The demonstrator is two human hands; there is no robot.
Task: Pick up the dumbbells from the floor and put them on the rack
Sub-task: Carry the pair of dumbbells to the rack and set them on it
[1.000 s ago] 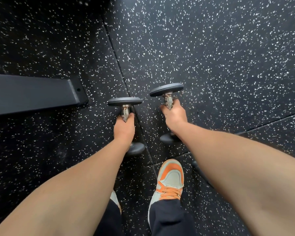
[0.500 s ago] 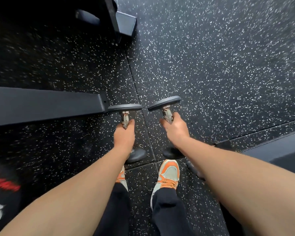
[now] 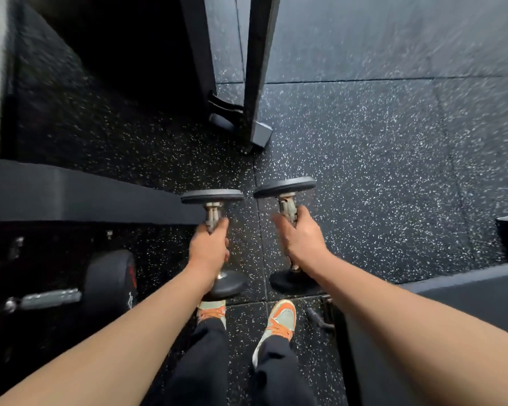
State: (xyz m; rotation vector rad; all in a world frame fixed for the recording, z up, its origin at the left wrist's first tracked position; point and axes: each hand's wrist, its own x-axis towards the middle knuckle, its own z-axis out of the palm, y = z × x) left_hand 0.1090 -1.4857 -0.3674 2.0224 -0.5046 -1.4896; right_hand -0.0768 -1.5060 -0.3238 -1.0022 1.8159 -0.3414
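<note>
My left hand [image 3: 208, 253] grips the metal handle of a small black dumbbell [image 3: 212, 197], held off the speckled floor with one flat end pointing away from me. My right hand [image 3: 301, 244] grips a second dumbbell [image 3: 285, 186] of the same kind, side by side with the first and a little apart from it. Each dumbbell's near end shows below its wrist. A dark rack beam [image 3: 85, 191] runs in from the left, its end just behind the left dumbbell. On a lower level of the rack lies a larger black dumbbell [image 3: 109, 282] with red print.
A black upright post [image 3: 258, 83] with a foot stands ahead at centre. Another dark frame part [image 3: 452, 303] lies at the lower right. My feet in orange and grey shoes [image 3: 279, 320] stand on the black rubber floor [image 3: 393, 171].
The view has swung up and forward. Both dumbbells stay gripped in my hands. The upright post, the lower rack level with the larger dumbbell and the frame at the right have come into view.
</note>
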